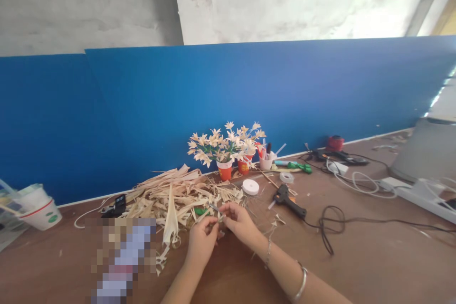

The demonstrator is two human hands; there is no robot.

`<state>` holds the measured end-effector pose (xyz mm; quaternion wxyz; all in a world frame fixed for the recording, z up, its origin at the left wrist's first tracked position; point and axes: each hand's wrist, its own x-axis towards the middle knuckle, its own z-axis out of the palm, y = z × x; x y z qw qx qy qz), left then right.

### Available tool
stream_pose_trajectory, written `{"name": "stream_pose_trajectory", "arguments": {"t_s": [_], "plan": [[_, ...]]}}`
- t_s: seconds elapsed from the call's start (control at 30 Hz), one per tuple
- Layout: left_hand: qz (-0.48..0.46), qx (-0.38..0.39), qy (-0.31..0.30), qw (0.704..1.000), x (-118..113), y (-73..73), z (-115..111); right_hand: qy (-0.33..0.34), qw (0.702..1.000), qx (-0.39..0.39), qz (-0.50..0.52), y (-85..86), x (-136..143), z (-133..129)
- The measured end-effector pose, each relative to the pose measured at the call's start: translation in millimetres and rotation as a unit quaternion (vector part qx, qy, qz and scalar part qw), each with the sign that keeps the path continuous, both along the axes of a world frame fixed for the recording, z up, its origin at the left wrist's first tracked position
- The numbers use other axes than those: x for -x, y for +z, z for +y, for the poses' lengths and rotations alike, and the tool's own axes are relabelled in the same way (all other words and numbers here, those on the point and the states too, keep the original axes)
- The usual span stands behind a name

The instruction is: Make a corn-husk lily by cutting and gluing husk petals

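My left hand [204,240] is closed in a pinch on a small pale piece of dried husk [220,220], mostly hidden by the fingers. Close against it, my right hand [238,221] is closed around a slim grey blade-like tool [214,207], whose tip points up and left. The fingers cover the rest of that tool. Just beyond both hands spreads a heap of dried husk strips and scraps [178,187], with a bit of green [200,211] in it. Behind stand husk flowers [217,142] in a red paper cup [224,171] and a second red cup [244,165].
Right of my hands lie a black glue gun [287,199] with a looping cord, a white roll [251,186] and a tape ring [286,177]. Farther right are a power strip [420,199] and a grey bin-like object [423,152]. A white cup [42,213] stands left; a blue partition [142,114] runs behind.
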<state>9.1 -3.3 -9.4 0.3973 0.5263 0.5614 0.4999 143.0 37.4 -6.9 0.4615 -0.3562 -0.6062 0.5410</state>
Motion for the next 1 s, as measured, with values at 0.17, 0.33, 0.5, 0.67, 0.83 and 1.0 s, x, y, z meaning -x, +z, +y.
{"name": "stream_pose_trajectory", "arguments": {"t_s": [0.17, 0.33, 0.5, 0.67, 0.83, 1.0], "plan": [[-0.005, -0.004, 0.002, 1.000, 0, 0.3, -1, 0.003, 1.000, -0.001, 0.000, 2.7, 0, -1], [-0.016, -0.002, 0.004, 1.000, 0, -1.5, 1, 0.006, 1.000, 0.013, 0.014, 3.9, 0, -2], [-0.011, -0.007, -0.001, 1.000, 0, -0.8, 0, 0.008, 1.000, 0.020, 0.017, 5.3, 0, -2], [-0.022, -0.008, 0.003, 1.000, 1, 0.1, 0, 0.008, 0.999, 0.025, 0.019, 6.0, 0, -2], [-0.054, 0.007, 0.004, 0.998, -1, 6.8, -1, 0.019, 0.999, 0.042, 0.011, 12.1, -1, -5], [-0.065, 0.012, 0.001, 0.998, -2, 10.6, -2, 0.011, 0.999, 0.049, -0.012, 14.9, -1, -3]]}}
